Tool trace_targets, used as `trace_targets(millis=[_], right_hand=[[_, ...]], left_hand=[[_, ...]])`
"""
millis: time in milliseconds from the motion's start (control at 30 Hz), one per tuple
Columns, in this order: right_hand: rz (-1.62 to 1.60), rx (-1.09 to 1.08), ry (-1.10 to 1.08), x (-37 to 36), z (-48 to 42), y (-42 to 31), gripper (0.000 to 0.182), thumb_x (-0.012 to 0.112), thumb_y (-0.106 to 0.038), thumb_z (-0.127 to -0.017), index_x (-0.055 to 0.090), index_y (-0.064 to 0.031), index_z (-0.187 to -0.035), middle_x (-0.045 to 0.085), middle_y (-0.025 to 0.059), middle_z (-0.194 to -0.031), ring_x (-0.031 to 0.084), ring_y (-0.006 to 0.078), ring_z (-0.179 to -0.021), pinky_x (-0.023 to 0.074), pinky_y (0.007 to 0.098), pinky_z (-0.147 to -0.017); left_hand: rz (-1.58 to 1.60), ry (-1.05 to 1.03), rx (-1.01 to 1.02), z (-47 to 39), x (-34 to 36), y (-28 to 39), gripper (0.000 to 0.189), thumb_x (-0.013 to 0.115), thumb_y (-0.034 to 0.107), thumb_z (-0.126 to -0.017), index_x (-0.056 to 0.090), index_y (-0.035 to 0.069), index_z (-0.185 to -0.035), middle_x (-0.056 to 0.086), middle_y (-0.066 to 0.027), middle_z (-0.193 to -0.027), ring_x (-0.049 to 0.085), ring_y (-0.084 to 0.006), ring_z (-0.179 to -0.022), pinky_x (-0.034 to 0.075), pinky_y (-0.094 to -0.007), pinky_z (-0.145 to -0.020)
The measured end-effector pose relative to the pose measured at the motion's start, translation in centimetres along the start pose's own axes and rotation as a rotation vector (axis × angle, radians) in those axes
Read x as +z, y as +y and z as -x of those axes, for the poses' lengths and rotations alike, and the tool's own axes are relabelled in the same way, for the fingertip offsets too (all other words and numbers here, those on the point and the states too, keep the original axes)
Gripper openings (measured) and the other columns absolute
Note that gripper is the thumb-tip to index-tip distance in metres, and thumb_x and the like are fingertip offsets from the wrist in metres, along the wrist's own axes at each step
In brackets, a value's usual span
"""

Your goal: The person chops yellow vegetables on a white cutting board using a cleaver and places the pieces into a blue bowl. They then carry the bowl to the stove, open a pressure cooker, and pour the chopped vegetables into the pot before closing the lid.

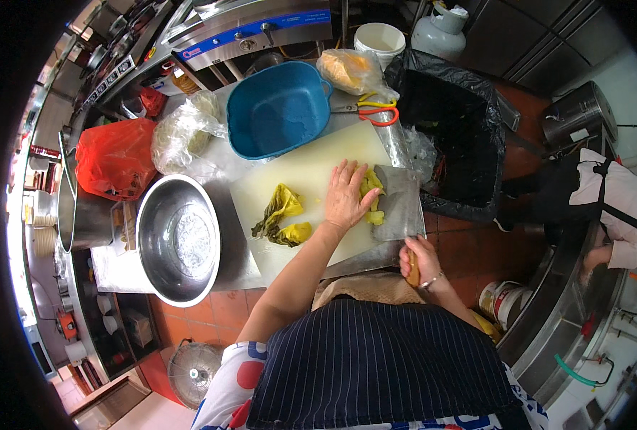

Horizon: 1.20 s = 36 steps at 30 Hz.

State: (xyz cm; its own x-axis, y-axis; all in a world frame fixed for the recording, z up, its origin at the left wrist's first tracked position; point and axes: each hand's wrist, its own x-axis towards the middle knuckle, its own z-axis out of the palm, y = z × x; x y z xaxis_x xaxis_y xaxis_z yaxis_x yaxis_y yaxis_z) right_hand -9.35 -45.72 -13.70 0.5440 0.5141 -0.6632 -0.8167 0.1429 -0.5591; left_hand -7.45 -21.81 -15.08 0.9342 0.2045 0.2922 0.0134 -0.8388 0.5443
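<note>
My right hand [421, 262] grips the wooden handle of a wide cleaver [402, 207], whose blade lies nearly flat at the right edge of a white cutting board [302, 166]. My left hand [346, 198] rests palm down on the board, fingers spread. Its thumb and fingers touch or nearly touch cut yellow-green pickled leaf vegetable pieces [373, 217] beside the blade; the hand partly covers them. Further left on the board sit larger pickled leaf pieces [281, 203] with dark, frilly ends and another yellow chunk [295, 234].
Behind the board stands a blue plastic basin [275, 115]; scissors [369, 110] lie beside it. A steel bowl [177, 242], a red plastic bag [115, 158] and a clear bag [187, 131] are left. Right is a black-lined bin [458, 134]; a co-worker [614, 199] bends at a sink.
</note>
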Motion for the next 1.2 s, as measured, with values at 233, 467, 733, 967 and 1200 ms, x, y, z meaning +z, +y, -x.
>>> trace_targets(millis=[233,467,733,967,1200], right_hand=[[0.197,-0.06,0.046,4.4,-2.3,-0.9,0.019,0.054,-0.026,-0.094,0.044,-0.0096,-0.091,0.05,0.0044,-0.058,0.049,0.0148,-0.041,0.0414,0.028,-0.036],[1.715,-0.299,0.319,6.0,-2.4,-3.6,0.041,0.048,-0.039,-0.09,0.056,0.0011,-0.088,0.063,0.0274,-0.08,0.063,0.0424,-0.075,0.0493,0.0508,-0.068],[1.784,-0.396,0.341,9.1,-2.2,-6.8,0.038,0.053,-0.04,-0.088,0.06,-0.0026,-0.087,0.065,0.0219,-0.076,0.065,0.0379,-0.077,0.0508,0.048,-0.067],[0.756,-0.366,0.036,11.6,-3.7,-7.1,0.053,0.054,-0.044,-0.09,0.049,-0.0006,-0.121,0.062,0.0154,-0.098,0.062,0.0181,-0.067,0.0524,0.0289,-0.052],[0.296,-0.421,0.211,11.6,0.8,-7.0,0.075,0.058,-0.054,-0.083,0.038,0.002,-0.128,0.059,0.0175,-0.091,0.056,0.0162,-0.047,0.0498,0.0273,-0.039]], left_hand=[[0.082,0.027,-0.083,0.0,-1.6,0.6,0.061,0.06,0.04,-0.084,0.046,0.002,-0.13,0.037,-0.0223,-0.137,0.034,-0.039,-0.128,0.023,-0.0477,-0.109],[1.099,0.087,-0.853,-2.2,-6.2,-4.0,0.052,0.06,0.041,-0.088,0.048,0.001,-0.119,0.06,-0.0161,-0.105,0.06,-0.0282,-0.09,0.05,-0.0391,-0.081],[1.641,0.26,-1.21,-4.2,-6.7,-13.3,0.043,0.05,0.04,-0.091,0.045,-0.001,-0.103,0.06,-0.0162,-0.078,0.059,-0.0215,-0.062,0.051,-0.0276,-0.052],[1.392,0.158,-1.005,-4.7,-11.9,-5.5,0.026,0.044,0.014,-0.087,0.047,-0.005,-0.104,0.06,-0.0171,-0.077,0.058,-0.0223,-0.053,0.047,-0.0294,-0.044],[1.232,-0.351,-0.809,-1.1,-11.7,3.3,0.028,0.047,0.017,-0.086,0.053,-0.006,-0.101,0.063,-0.0174,-0.077,0.057,-0.021,-0.048,0.048,-0.031,-0.043]])
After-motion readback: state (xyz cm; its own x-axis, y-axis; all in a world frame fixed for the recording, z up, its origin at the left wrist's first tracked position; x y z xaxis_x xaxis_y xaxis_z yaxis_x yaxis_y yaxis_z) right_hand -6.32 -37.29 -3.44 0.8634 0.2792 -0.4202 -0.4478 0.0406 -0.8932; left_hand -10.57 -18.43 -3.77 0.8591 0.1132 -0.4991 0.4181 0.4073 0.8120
